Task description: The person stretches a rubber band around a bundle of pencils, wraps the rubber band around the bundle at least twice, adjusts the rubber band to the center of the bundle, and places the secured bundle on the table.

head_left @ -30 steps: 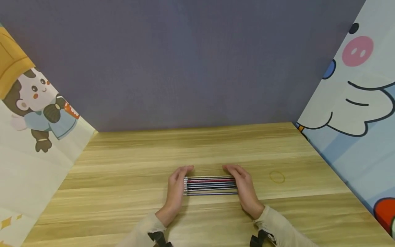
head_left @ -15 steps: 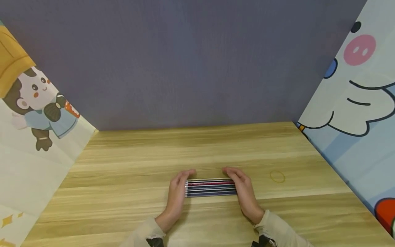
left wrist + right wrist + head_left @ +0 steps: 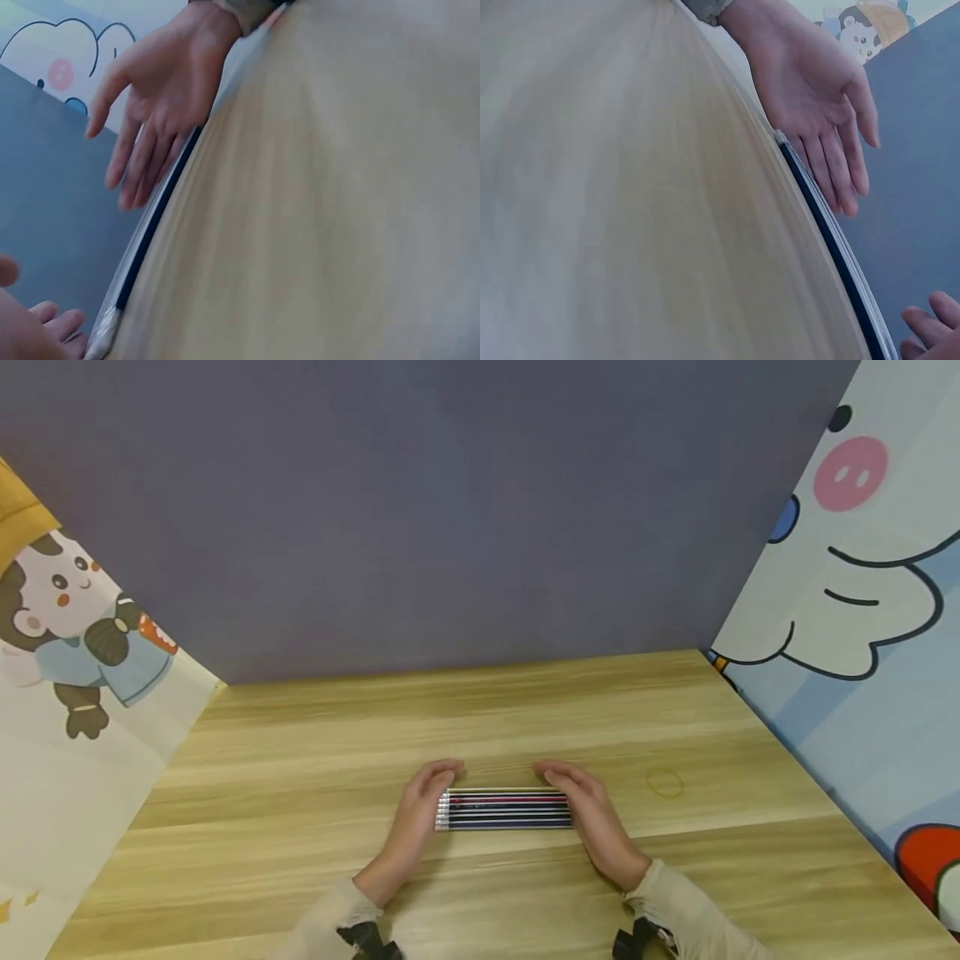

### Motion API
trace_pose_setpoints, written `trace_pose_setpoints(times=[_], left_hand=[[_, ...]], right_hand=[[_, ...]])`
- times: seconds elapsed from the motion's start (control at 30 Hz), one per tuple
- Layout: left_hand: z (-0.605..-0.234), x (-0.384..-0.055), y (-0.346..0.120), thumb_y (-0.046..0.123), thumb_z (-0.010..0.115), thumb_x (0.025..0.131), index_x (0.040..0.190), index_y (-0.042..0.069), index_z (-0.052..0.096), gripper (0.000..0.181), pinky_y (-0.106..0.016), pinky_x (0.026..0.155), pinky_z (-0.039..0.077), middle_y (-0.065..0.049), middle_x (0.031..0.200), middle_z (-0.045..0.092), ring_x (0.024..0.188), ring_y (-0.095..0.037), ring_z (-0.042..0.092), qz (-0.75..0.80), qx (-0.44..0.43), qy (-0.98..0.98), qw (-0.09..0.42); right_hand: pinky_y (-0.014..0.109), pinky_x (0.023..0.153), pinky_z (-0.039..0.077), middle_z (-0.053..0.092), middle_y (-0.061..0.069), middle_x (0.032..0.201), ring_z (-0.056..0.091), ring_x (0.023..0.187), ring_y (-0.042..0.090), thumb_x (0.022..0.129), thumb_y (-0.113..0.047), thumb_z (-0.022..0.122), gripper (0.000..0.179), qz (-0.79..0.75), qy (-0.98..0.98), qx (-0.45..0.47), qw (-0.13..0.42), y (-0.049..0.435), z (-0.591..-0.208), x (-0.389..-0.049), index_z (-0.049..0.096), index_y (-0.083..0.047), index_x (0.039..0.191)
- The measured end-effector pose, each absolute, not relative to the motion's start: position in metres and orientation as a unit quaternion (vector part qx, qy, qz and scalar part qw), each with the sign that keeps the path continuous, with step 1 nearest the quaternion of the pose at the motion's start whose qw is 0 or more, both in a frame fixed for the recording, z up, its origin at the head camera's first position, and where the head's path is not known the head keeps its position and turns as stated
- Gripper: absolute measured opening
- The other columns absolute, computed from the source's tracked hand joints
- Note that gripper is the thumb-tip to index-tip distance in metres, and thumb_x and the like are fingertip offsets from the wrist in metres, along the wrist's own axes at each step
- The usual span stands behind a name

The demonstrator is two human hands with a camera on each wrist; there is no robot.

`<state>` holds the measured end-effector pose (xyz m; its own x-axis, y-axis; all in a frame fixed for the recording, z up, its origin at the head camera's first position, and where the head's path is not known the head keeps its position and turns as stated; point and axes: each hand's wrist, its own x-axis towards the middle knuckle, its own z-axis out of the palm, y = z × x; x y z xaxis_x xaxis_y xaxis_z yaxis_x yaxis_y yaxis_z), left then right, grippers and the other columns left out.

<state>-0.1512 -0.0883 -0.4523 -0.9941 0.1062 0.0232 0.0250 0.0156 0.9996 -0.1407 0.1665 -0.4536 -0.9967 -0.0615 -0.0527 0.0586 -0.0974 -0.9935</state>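
Observation:
Several pencils, mostly dark with a red one among them, lie side by side in a flat row on the table. Their silver eraser ends point left. My left hand stands on edge beside those ends, palm inward, fingers extended. At the opposite end, my right hand overlaps the pencil tips and hides them, its fingers also straight. In the left wrist view, the nearest pencil runs as a dark line toward the right hand's open palm. The right wrist view has the left palm facing the row.
A thin yellow rubber band lies on the wooden table, right of the right hand. A grey panel rises along the back edge. Printed cartoon panels border both sides.
The nearest pencil, apart from the others a second ago, now lies against the row. My left hand has shifted slightly left, uncovering more of the silver ends.

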Motion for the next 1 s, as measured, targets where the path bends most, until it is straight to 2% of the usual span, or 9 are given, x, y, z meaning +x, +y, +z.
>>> trace_pose_setpoints(times=[0.1,0.2,0.27,0.37,0.53,0.63,0.73,0.8,1.0], left_hand=[[-0.447,-0.154,-0.097,0.031,0.057,0.101,0.136,0.004,0.054,0.044,-0.048,0.116,0.032,-0.014,0.138,0.057,0.132,-0.029,0.049,0.685,0.072,0.721,0.071],[-0.442,-0.159,-0.106,0.032,0.061,0.099,0.143,0.006,0.047,0.053,-0.050,0.117,0.029,-0.015,0.146,0.050,0.139,-0.030,0.042,0.652,0.121,0.737,0.128],[-0.440,-0.162,-0.111,0.031,0.065,0.098,0.147,0.007,0.043,0.059,-0.052,0.118,0.027,-0.014,0.151,0.045,0.142,-0.031,0.037,0.603,0.171,0.765,0.148],[-0.437,-0.165,-0.118,0.034,0.071,0.093,0.150,0.009,0.040,0.069,-0.054,0.118,0.026,-0.012,0.155,0.040,0.144,-0.031,0.033,0.503,0.245,0.817,0.143],[-0.432,-0.168,-0.120,0.045,0.078,0.085,0.151,0.012,0.039,0.084,-0.051,0.116,0.031,-0.007,0.155,0.041,0.143,-0.029,0.037,0.388,0.319,0.855,0.128],[-0.431,-0.170,-0.119,0.047,0.078,0.083,0.153,0.015,0.037,0.087,-0.049,0.115,0.034,-0.003,0.153,0.044,0.142,-0.026,0.039,0.369,0.334,0.855,0.145],[-0.430,-0.171,-0.118,0.041,0.080,0.083,0.153,0.014,0.037,0.086,-0.047,0.114,0.036,-0.003,0.153,0.044,0.140,-0.024,0.040,0.352,0.345,0.857,0.151],[-0.430,-0.171,-0.116,0.035,0.081,0.084,0.152,0.012,0.039,0.083,-0.047,0.113,0.037,-0.005,0.152,0.046,0.139,-0.024,0.042,0.326,0.363,0.862,0.137],[-0.429,-0.169,-0.109,0.023,0.080,0.086,0.147,0.012,0.046,0.071,-0.046,0.110,0.040,-0.004,0.145,0.051,0.135,-0.023,0.044,0.255,0.375,0.886,0.096]], right_hand=[[0.029,0.112,0.032,0.055,0.013,0.141,0.047,0.133,0.022,0.100,-0.029,0.059,0.044,-0.724,0.688,-0.016,0.049,0.177,-0.451,-0.142,0.056,-0.002,0.135],[0.041,0.114,0.033,0.052,0.012,0.145,0.045,0.136,0.025,0.100,-0.027,0.061,0.045,-0.686,0.724,-0.045,0.061,0.189,-0.448,-0.141,0.053,-0.006,0.139],[0.049,0.114,0.033,0.049,0.011,0.147,0.042,0.138,0.028,0.098,-0.025,0.065,0.050,-0.646,0.756,-0.078,0.077,0.194,-0.445,-0.141,0.049,-0.008,0.142],[0.057,0.114,0.031,0.045,0.010,0.151,0.038,0.141,0.032,0.093,-0.025,0.072,0.063,-0.563,0.809,-0.138,0.100,0.199,-0.441,-0.142,0.044,-0.009,0.147],[0.061,0.112,0.031,0.039,0.011,0.155,0.034,0.143,0.037,0.086,-0.033,0.079,0.079,-0.424,0.872,-0.215,0.114,0.201,-0.435,-0.146,0.040,-0.012,0.151],[0.067,0.112,0.027,0.029,0.015,0.160,0.024,0.146,0.040,0.086,-0.037,0.078,0.083,-0.362,0.884,-0.268,0.125,0.200,-0.432,-0.147,0.036,-0.014,0.154],[0.070,0.111,0.023,0.022,0.018,0.162,0.016,0.148,0.043,0.089,-0.038,0.075,0.081,-0.316,0.886,-0.312,0.137,0.199,-0.430,-0.148,0.034,-0.017,0.156],[0.068,0.111,0.026,0.027,0.019,0.160,0.020,0.147,0.043,0.090,-0.037,0.073,0.077,-0.295,0.888,-0.326,0.132,0.197,-0.429,-0.149,0.037,-0.014,0.154],[0.056,0.106,0.042,0.052,0.016,0.144,0.046,0.134,0.036,0.087,-0.028,0.078,0.058,-0.242,0.903,-0.349,0.069,0.191,-0.429,-0.153,0.058,-0.010,0.138]])
